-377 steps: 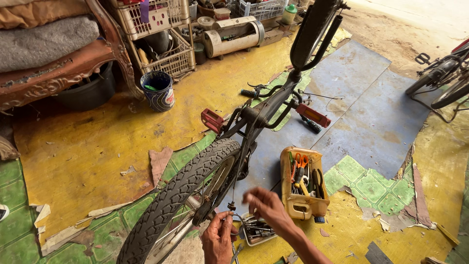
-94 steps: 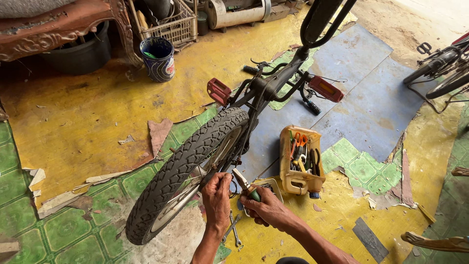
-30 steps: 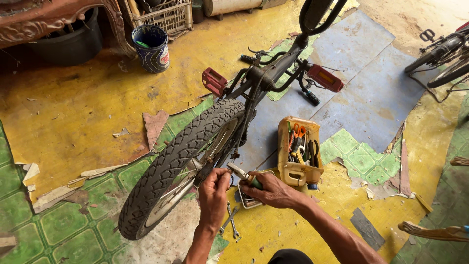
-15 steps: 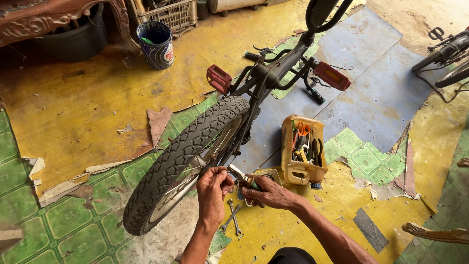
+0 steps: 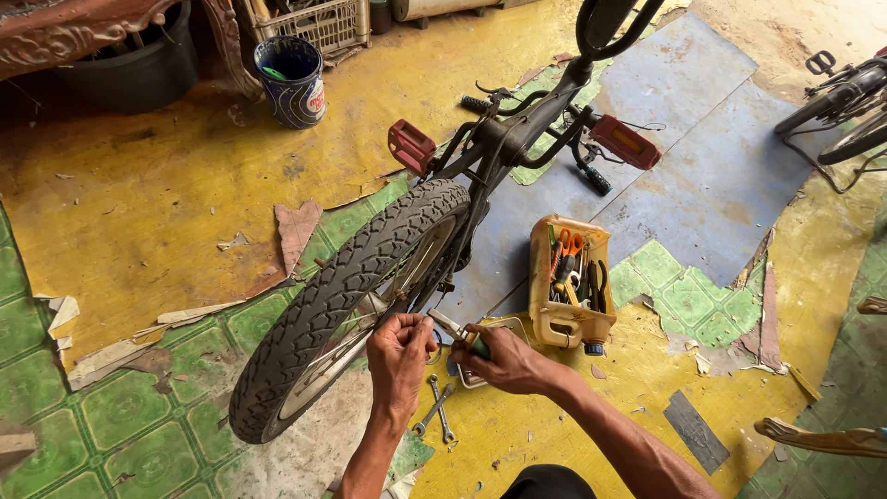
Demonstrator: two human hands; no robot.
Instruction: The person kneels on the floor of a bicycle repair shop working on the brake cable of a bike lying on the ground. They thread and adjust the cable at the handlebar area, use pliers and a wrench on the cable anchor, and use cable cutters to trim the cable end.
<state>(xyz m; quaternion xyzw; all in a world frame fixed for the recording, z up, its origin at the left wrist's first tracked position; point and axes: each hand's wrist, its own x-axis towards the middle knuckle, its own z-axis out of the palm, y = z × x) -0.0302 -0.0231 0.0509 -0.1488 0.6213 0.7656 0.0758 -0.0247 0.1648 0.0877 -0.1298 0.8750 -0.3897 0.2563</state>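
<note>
A blue bucket stands toward the far left of the floor, beside a black tub — both sit in the same places as half a second ago, only shifted in view as the camera has tipped slightly. The upturned bicycle's knobby rear wheel runs from the near left toward the middle of the floor, unmoved since then. The left hand stays curled shut at the wheel's hub, fingertips pinched on something small there; what it grips cannot be made out. Just right of it, the right hand is closed around the green handle of a pair of pliers, whose nose points at the hub; the grip and angle match the frame before. Two wrenches lie crossed on the floor below the hands, where they were earlier. Farther right, a cut-open yellow jug holding tools rests on the yellow patch — untouched. A second bicycle stands at the far right edge.
</note>
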